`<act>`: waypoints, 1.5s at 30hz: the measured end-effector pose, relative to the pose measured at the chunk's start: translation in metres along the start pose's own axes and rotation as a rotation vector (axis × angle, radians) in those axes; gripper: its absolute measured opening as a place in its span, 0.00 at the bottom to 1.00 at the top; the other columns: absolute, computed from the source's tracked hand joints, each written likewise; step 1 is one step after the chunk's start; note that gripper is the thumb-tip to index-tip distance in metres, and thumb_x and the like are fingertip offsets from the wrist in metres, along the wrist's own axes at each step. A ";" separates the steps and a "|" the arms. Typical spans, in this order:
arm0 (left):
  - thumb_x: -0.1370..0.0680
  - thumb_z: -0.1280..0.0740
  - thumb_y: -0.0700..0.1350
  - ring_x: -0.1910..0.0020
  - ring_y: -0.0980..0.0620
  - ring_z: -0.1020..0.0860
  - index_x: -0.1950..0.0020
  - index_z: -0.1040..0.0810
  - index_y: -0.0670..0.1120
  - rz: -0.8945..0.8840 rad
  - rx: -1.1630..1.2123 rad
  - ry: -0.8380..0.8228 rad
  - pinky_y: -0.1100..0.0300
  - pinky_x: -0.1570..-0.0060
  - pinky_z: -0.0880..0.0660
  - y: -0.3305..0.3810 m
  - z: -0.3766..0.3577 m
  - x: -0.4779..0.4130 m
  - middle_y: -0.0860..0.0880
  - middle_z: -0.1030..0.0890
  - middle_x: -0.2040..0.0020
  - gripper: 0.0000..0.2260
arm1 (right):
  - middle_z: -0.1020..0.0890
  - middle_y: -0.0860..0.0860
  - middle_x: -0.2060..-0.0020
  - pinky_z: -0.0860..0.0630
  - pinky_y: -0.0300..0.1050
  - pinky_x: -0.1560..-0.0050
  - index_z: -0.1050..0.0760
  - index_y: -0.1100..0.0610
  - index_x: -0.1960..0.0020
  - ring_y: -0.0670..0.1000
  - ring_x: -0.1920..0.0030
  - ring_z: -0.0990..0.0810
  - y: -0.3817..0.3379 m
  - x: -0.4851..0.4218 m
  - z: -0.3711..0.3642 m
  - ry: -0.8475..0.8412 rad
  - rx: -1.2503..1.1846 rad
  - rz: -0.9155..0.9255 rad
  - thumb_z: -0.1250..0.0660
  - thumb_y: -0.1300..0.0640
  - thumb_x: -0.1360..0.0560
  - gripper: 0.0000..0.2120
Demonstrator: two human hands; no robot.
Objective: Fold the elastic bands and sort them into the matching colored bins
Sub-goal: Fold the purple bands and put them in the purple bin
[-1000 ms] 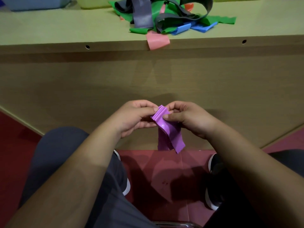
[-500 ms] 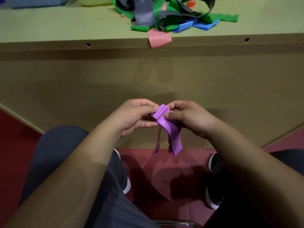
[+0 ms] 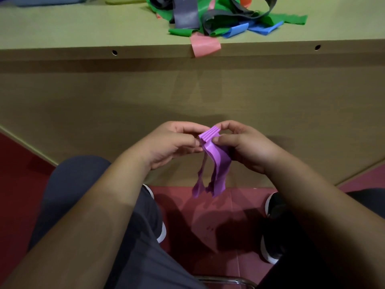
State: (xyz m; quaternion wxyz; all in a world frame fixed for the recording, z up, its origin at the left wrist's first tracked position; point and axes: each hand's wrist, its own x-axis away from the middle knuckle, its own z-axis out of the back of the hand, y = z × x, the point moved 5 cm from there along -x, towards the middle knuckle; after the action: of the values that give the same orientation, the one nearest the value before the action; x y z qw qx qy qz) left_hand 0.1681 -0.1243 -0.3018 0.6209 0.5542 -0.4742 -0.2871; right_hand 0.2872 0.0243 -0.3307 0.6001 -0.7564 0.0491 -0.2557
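**Item: thin purple elastic band (image 3: 216, 163), part-folded, held between two hands.**

The left hand (image 3: 173, 142) pinched the band's pleated top between thumb and curled fingers. The right hand (image 3: 248, 147) pinched the same stack from the opposite side, thumb on its front face. The band lay between the hands, touching both and no nearer to either. Its long axis ran down from the pinch, with loose tails hanging free below the hands. Judged: the fold was unfinished, and the tails had yet to be gathered upward into the stack. Beyond the hands, well apart, stood a pale wooden table (image 3: 83, 28) bearing a tangled heap of green, grey and blue bands (image 3: 218, 19). One pink band (image 3: 205, 45) drooped over the table's near edge. No purple bin was in view.
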 end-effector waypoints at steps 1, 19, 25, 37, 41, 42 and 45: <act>0.22 0.33 0.27 0.41 0.46 0.18 0.32 0.18 0.39 -0.035 -0.013 -0.020 0.56 0.34 0.21 0.001 -0.001 0.000 0.36 0.16 0.37 0.20 | 0.15 0.64 0.49 0.24 0.49 0.53 0.19 0.56 0.39 0.59 0.51 0.20 -0.001 0.001 0.000 -0.019 -0.040 0.003 0.26 0.65 0.24 0.14; 0.20 0.29 0.33 0.41 0.48 0.17 0.31 0.18 0.41 -0.278 -0.050 0.076 0.54 0.39 0.19 0.007 -0.005 -0.002 0.39 0.15 0.37 0.17 | 0.18 0.65 0.39 0.25 0.59 0.33 0.23 0.65 0.29 0.62 0.38 0.21 -0.010 0.009 -0.004 -0.097 -0.160 0.061 0.29 0.65 0.22 0.21; 0.18 0.32 0.34 0.37 0.47 0.18 0.29 0.20 0.42 -0.270 -0.001 0.051 0.48 0.33 0.22 0.005 -0.007 -0.003 0.43 0.16 0.34 0.17 | 0.19 0.66 0.40 0.25 0.57 0.34 0.23 0.68 0.33 0.63 0.39 0.21 -0.010 0.007 -0.003 -0.092 -0.190 0.077 0.28 0.63 0.23 0.20; 0.20 0.29 0.31 0.45 0.49 0.16 0.34 0.18 0.42 -0.307 0.029 0.149 0.54 0.41 0.18 0.002 -0.010 -0.011 0.43 0.13 0.42 0.16 | 0.16 0.55 0.59 0.25 0.47 0.58 0.18 0.58 0.44 0.49 0.62 0.20 -0.013 0.010 -0.002 0.073 0.040 0.191 0.29 0.61 0.18 0.03; 0.18 0.31 0.33 0.46 0.51 0.16 0.34 0.17 0.43 -0.315 0.019 0.175 0.58 0.46 0.17 0.005 -0.010 -0.010 0.45 0.13 0.43 0.14 | 0.21 0.55 0.62 0.30 0.53 0.54 0.17 0.58 0.45 0.53 0.59 0.25 -0.017 0.010 0.001 0.101 0.128 0.258 0.27 0.58 0.19 0.04; 0.18 0.31 0.34 0.45 0.51 0.16 0.34 0.17 0.42 -0.322 0.017 0.175 0.56 0.44 0.18 0.006 -0.009 -0.010 0.43 0.14 0.42 0.14 | 0.21 0.54 0.62 0.29 0.52 0.53 0.17 0.59 0.45 0.53 0.59 0.25 -0.019 0.011 0.002 0.104 0.140 0.271 0.26 0.58 0.19 0.05; 0.17 0.32 0.35 0.42 0.46 0.17 0.33 0.17 0.44 -0.342 0.014 0.176 0.45 0.37 0.21 0.007 -0.007 -0.010 0.39 0.15 0.38 0.13 | 0.20 0.46 0.63 0.25 0.45 0.54 0.16 0.58 0.45 0.46 0.60 0.23 -0.026 0.014 0.003 0.115 0.249 0.339 0.26 0.58 0.19 0.05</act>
State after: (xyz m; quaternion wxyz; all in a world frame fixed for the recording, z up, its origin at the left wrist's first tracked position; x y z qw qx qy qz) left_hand 0.1694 -0.1112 -0.2969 0.5982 0.6541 -0.3187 -0.3357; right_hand 0.2948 0.0289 -0.3020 0.7195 -0.6415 0.1779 -0.1981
